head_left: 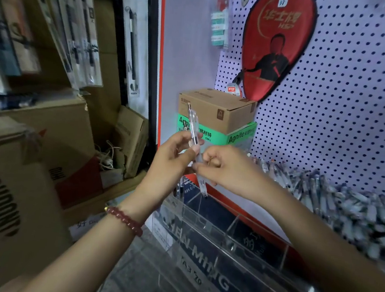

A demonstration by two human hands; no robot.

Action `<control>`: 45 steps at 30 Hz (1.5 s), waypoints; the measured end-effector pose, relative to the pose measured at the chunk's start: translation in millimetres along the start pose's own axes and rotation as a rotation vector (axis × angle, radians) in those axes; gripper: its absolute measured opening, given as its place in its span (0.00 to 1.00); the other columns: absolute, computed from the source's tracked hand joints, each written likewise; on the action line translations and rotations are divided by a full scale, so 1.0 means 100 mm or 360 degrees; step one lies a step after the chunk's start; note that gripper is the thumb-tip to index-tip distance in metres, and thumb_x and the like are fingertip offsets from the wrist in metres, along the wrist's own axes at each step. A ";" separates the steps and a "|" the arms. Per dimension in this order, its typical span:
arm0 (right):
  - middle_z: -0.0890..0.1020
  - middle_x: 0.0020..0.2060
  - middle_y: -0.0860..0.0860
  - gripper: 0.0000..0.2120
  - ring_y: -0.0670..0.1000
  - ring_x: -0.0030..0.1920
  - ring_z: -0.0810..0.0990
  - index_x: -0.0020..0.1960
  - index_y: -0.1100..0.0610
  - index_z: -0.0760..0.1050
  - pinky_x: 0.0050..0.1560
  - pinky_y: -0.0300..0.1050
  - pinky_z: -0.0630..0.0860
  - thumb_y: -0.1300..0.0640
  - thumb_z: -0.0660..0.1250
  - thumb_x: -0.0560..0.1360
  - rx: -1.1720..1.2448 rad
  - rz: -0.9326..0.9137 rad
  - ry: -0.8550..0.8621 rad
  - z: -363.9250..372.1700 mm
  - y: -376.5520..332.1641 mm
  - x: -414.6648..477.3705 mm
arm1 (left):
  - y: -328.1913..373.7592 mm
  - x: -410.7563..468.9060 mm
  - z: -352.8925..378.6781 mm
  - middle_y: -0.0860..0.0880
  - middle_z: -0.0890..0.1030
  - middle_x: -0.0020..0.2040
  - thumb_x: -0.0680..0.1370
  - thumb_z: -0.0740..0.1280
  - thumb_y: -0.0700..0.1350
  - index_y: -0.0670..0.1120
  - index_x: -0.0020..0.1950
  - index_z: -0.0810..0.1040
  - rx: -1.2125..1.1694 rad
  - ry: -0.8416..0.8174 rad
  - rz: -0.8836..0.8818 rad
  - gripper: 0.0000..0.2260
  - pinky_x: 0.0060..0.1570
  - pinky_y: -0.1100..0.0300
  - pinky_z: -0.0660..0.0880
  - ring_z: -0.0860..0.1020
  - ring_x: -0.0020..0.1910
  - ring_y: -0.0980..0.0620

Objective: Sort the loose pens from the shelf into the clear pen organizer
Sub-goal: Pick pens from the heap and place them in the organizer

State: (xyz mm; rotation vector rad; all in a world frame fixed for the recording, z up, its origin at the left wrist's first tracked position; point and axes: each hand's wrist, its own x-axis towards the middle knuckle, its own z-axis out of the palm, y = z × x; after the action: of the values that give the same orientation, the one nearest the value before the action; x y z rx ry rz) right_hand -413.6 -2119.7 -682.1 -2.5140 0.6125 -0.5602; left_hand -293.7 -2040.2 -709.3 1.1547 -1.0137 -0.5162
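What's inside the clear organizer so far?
One or two pens appear to stand in the far-left compartment of the clear organizer. The other visible compartments show only the dark surface beneath. The right forearm covers its right end.

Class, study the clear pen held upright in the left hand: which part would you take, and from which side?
Take the clear pen by its bare upper barrel, coming from the right. The left hand holds its lower part from the left, so only the top stands free. It is slim and nearly upright, so a pinching grip across it should suit.
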 end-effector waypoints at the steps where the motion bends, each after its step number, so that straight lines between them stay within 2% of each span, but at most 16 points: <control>1: 0.73 0.25 0.47 0.16 0.44 0.26 0.68 0.32 0.53 0.71 0.32 0.42 0.64 0.47 0.68 0.74 -0.0102 -0.0015 0.0035 0.01 0.00 0.00 | 0.00 0.00 -0.01 0.42 0.80 0.56 0.80 0.61 0.34 0.42 0.57 0.75 0.0028 -0.0019 0.0045 0.08 0.52 0.52 0.80 0.80 0.55 0.45; 4: 0.76 0.30 0.45 0.14 0.46 0.33 0.75 0.36 0.53 0.75 0.33 0.42 0.68 0.44 0.66 0.74 -0.0323 -0.0020 0.0158 0.01 -0.04 0.01 | 0.03 -0.03 -0.03 0.44 0.81 0.50 0.79 0.59 0.29 0.41 0.53 0.73 0.0050 -0.0111 0.0213 0.09 0.50 0.63 0.77 0.81 0.48 0.55; 6: 0.77 0.32 0.46 0.12 0.49 0.36 0.77 0.36 0.50 0.74 0.37 0.45 0.72 0.44 0.65 0.73 -0.0198 -0.0049 0.0204 0.04 -0.05 0.02 | 0.04 -0.02 -0.07 0.45 0.81 0.51 0.78 0.59 0.29 0.40 0.54 0.72 0.0119 -0.0134 0.0330 0.09 0.54 0.62 0.76 0.80 0.52 0.55; 8: 0.79 0.34 0.54 0.10 0.54 0.35 0.77 0.37 0.49 0.76 0.36 0.47 0.71 0.44 0.67 0.73 -0.0044 -0.0109 0.0173 0.10 -0.05 0.05 | 0.03 -0.01 -0.13 0.47 0.81 0.50 0.78 0.59 0.30 0.42 0.53 0.72 0.0134 -0.0138 0.0381 0.09 0.54 0.63 0.75 0.80 0.54 0.55; 11: 0.79 0.35 0.60 0.10 0.60 0.34 0.77 0.43 0.55 0.79 0.38 0.52 0.73 0.48 0.68 0.74 0.0162 -0.0148 0.0160 0.22 -0.02 0.09 | 0.03 -0.02 -0.14 0.45 0.78 0.54 0.81 0.56 0.31 0.43 0.55 0.69 0.0103 -0.0193 0.0367 0.09 0.55 0.63 0.75 0.79 0.55 0.57; 15: 0.75 0.31 0.54 0.08 0.50 0.30 0.72 0.42 0.61 0.76 0.36 0.51 0.72 0.57 0.66 0.75 0.0320 -0.0113 0.0160 0.36 0.01 0.10 | -0.06 -0.03 -0.09 0.45 0.74 0.56 0.79 0.55 0.41 0.48 0.56 0.66 0.0174 -0.0319 0.0402 0.06 0.57 0.58 0.73 0.75 0.54 0.53; 18: 0.73 0.30 0.53 0.08 0.50 0.30 0.71 0.37 0.58 0.72 0.34 0.51 0.71 0.60 0.63 0.75 0.0412 -0.0095 0.0124 0.41 -0.02 0.09 | -0.10 -0.03 -0.09 0.46 0.72 0.54 0.78 0.56 0.44 0.50 0.56 0.64 0.0184 -0.0276 0.0382 0.07 0.53 0.57 0.72 0.73 0.49 0.53; 20: 0.73 0.31 0.53 0.09 0.49 0.31 0.71 0.36 0.54 0.70 0.35 0.49 0.70 0.60 0.63 0.75 0.0404 -0.0101 0.0114 0.40 -0.02 0.10 | -0.11 -0.03 -0.07 0.48 0.71 0.52 0.77 0.55 0.41 0.50 0.58 0.61 0.0132 -0.0243 0.0376 0.11 0.53 0.60 0.73 0.74 0.48 0.55; 25: 0.79 0.40 0.59 0.06 0.56 0.38 0.77 0.45 0.59 0.73 0.41 0.55 0.75 0.56 0.61 0.76 0.0192 -0.0091 0.0013 0.38 0.07 0.09 | -0.07 -0.02 -0.04 0.46 0.77 0.53 0.78 0.54 0.25 0.50 0.72 0.49 -0.0038 -0.0179 0.0263 0.30 0.59 0.56 0.75 0.79 0.52 0.55; 27: 0.80 0.40 0.58 0.05 0.56 0.37 0.77 0.46 0.57 0.74 0.40 0.54 0.75 0.55 0.62 0.77 0.0149 -0.0082 0.0027 0.38 0.07 0.08 | -0.08 0.00 -0.04 0.44 0.77 0.53 0.80 0.52 0.27 0.42 0.73 0.56 -0.0110 -0.0158 0.0162 0.23 0.55 0.60 0.77 0.78 0.53 0.53; 29: 0.78 0.37 0.55 0.06 0.54 0.36 0.76 0.48 0.56 0.74 0.37 0.51 0.73 0.54 0.62 0.77 0.0106 -0.0060 0.0028 0.37 0.06 0.08 | -0.08 0.01 -0.04 0.44 0.77 0.50 0.81 0.52 0.30 0.36 0.67 0.65 -0.0120 -0.0113 0.0128 0.15 0.46 0.63 0.77 0.77 0.53 0.51; 33: 0.71 0.29 0.49 0.07 0.48 0.29 0.69 0.46 0.55 0.71 0.31 0.44 0.63 0.52 0.62 0.78 -0.0026 -0.0007 0.0005 0.34 0.07 0.09 | -0.05 0.01 -0.02 0.46 0.80 0.52 0.83 0.53 0.35 0.43 0.58 0.71 -0.0145 -0.0073 0.0124 0.10 0.49 0.61 0.77 0.79 0.56 0.54; 36: 0.69 0.29 0.48 0.08 0.48 0.29 0.68 0.49 0.56 0.74 0.31 0.43 0.61 0.52 0.61 0.78 -0.0061 0.0049 -0.0041 0.36 0.10 0.08 | -0.05 0.02 0.01 0.50 0.82 0.48 0.83 0.54 0.38 0.46 0.57 0.72 -0.0075 -0.0037 0.0141 0.09 0.46 0.61 0.77 0.80 0.53 0.56; 39: 0.69 0.29 0.49 0.10 0.49 0.29 0.67 0.46 0.58 0.74 0.31 0.44 0.62 0.51 0.61 0.78 -0.0082 0.0100 -0.0063 0.43 0.13 0.07 | -0.09 0.07 -0.01 0.50 0.81 0.44 0.82 0.55 0.36 0.48 0.56 0.72 0.0065 -0.0036 0.0094 0.10 0.54 0.55 0.75 0.79 0.53 0.53; 42: 0.69 0.30 0.49 0.10 0.51 0.32 0.69 0.39 0.58 0.70 0.31 0.44 0.63 0.54 0.62 0.77 -0.0151 0.0167 -0.0063 0.48 0.17 0.07 | -0.11 0.13 -0.06 0.48 0.80 0.44 0.81 0.56 0.32 0.43 0.56 0.71 0.0228 -0.0065 0.0029 0.09 0.64 0.51 0.70 0.77 0.53 0.52; 45: 0.67 0.31 0.47 0.12 0.46 0.31 0.66 0.36 0.54 0.66 0.31 0.43 0.62 0.56 0.64 0.77 -0.0080 0.0205 -0.0074 0.52 0.19 0.07 | -0.16 0.14 -0.12 0.48 0.80 0.46 0.80 0.59 0.33 0.47 0.51 0.70 0.0472 -0.0082 0.0056 0.09 0.65 0.46 0.69 0.78 0.56 0.48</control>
State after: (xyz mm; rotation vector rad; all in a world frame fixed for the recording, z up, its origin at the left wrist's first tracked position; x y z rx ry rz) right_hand -388.6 -2119.6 -732.1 -2.5045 0.7738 -0.4434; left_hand -274.1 -2051.4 -719.6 1.3882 -1.1804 -0.3771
